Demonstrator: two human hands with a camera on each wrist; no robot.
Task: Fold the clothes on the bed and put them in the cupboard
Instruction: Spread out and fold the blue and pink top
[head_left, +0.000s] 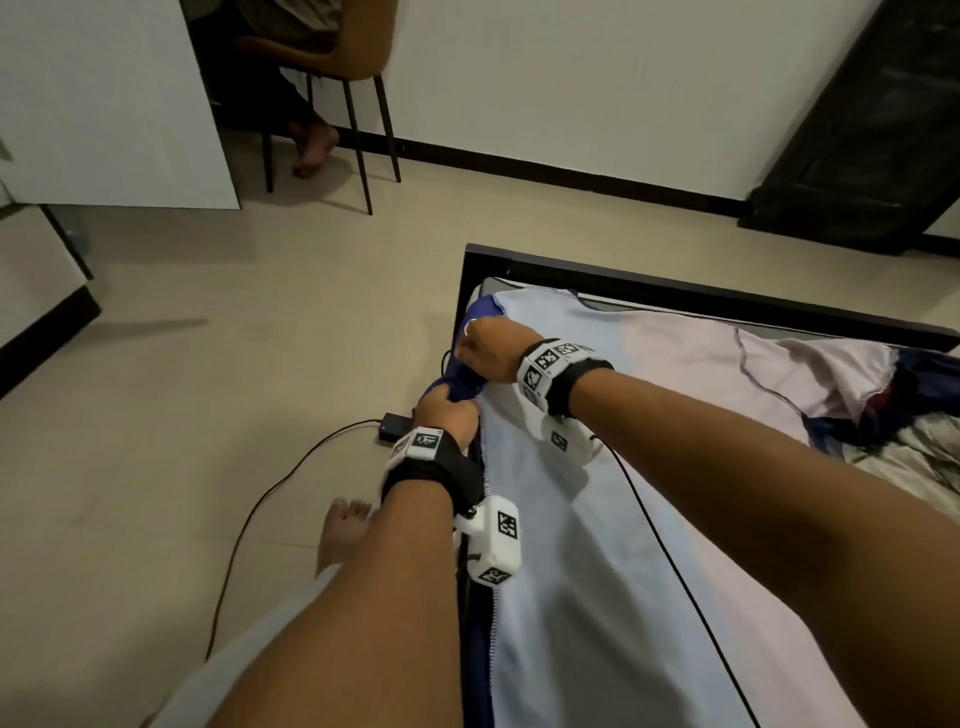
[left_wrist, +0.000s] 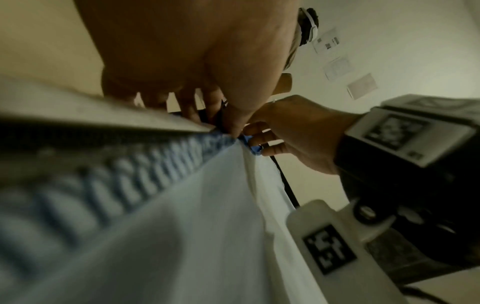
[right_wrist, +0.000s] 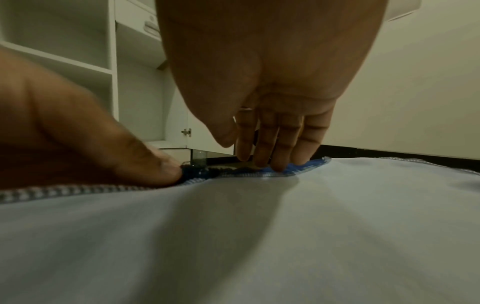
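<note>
Hands gripping blue garment edge on bed, no legible writing

Pale blue garment spread flat, inside out, along my side of the bed, stitched seams showing, its dark blue sleeve bunched at the near edge, more crumpled clothes heaped farther right
</note>
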